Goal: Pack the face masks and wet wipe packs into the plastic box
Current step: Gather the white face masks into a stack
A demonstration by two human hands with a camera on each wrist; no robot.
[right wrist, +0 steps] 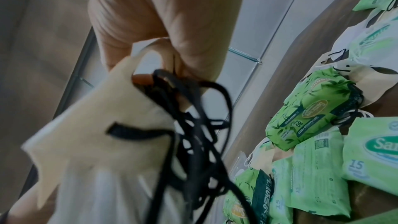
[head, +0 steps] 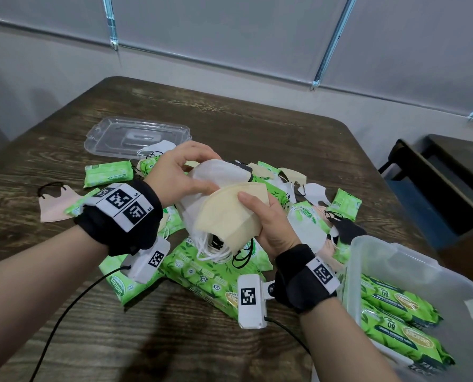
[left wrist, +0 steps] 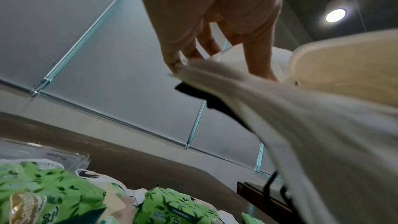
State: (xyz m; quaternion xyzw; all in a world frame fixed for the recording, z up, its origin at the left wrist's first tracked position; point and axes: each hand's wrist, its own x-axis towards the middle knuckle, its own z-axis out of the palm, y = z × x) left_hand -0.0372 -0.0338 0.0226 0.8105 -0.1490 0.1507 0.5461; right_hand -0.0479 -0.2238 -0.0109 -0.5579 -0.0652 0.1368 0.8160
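Both hands hold a stack of face masks (head: 227, 213) above the table's middle. A cream mask (head: 229, 216) lies on top, with white ones (head: 216, 172) and a black one beneath. My right hand (head: 268, 219) grips the stack's near end, thumb across the cream mask (right wrist: 86, 125), black ear loops (right wrist: 193, 117) dangling. My left hand (head: 185, 175) pinches the white masks (left wrist: 280, 117) at the far edge. Green wet wipe packs (head: 210, 271) and loose masks (head: 312, 188) lie scattered below. The clear plastic box (head: 395, 252) sits at the right front with large wipe packs (head: 395, 299) inside.
The box's clear lid (head: 136, 136) lies at the table's far left. A pink mask (head: 56, 205) rests near the left edge. A small wipe pack (head: 108, 173) sits beside it. A dark bench (head: 436, 183) stands off the table to the right.
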